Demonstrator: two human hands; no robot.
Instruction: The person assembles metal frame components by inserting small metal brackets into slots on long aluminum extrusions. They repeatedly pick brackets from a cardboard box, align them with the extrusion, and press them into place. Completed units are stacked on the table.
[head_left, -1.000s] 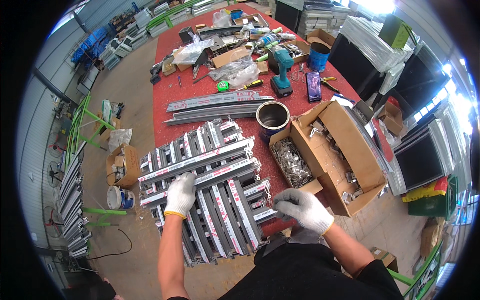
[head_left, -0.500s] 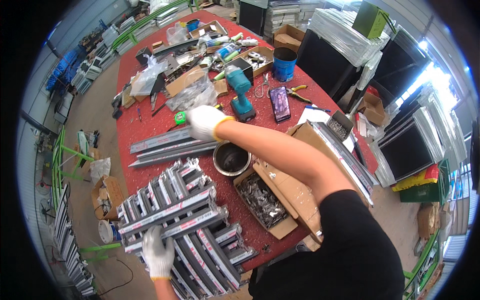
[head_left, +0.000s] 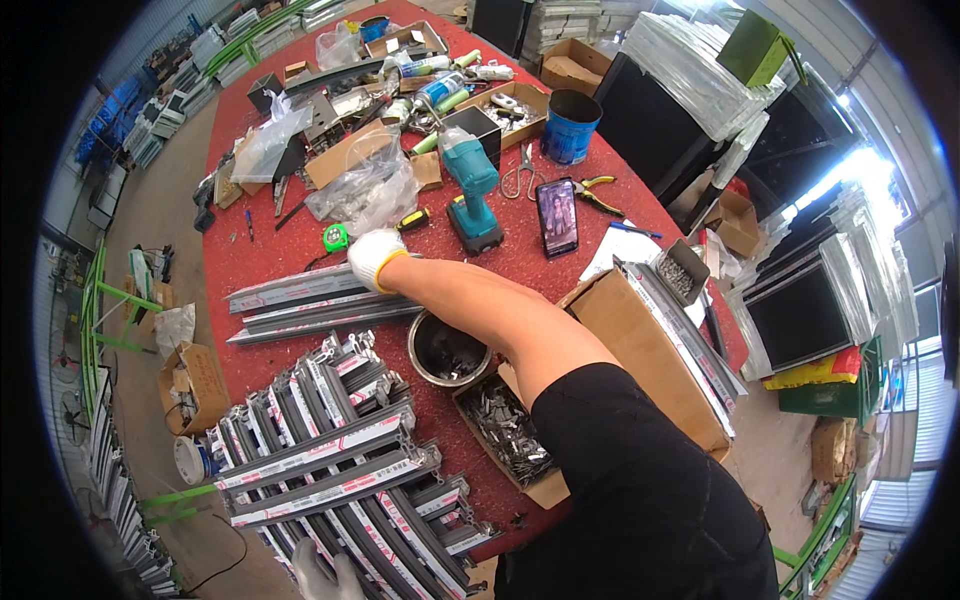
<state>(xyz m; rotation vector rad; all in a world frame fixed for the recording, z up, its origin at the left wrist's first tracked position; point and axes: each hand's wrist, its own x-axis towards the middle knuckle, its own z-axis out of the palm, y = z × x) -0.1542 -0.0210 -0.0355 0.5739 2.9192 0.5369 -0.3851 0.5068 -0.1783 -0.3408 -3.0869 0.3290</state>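
Note:
My right hand, in a white knit glove, is at the far edge of the long grey metal profiles lying on the red table. Its fingers point down and away, hidden behind the glove's back, so any grip on a profile cannot be made out. My left hand, also gloved, is at the lower edge, beside a crisscross stack of short grey profiles with white and red printed film. Its fingers are stretched out, the thumb apart. Under my right forearm stands a round metal bowl with dark contents.
An open box of small metal parts sits by the bowl. Beyond are a teal cordless drill, a green tape measure, a phone, yellow-handled pliers, scissors and a blue tin. A cardboard box lies right.
My right hand has moved left and slightly nearer along the long profiles. My left hand has slid down off the stack's upper profiles toward the lower edge. The whole view has shifted.

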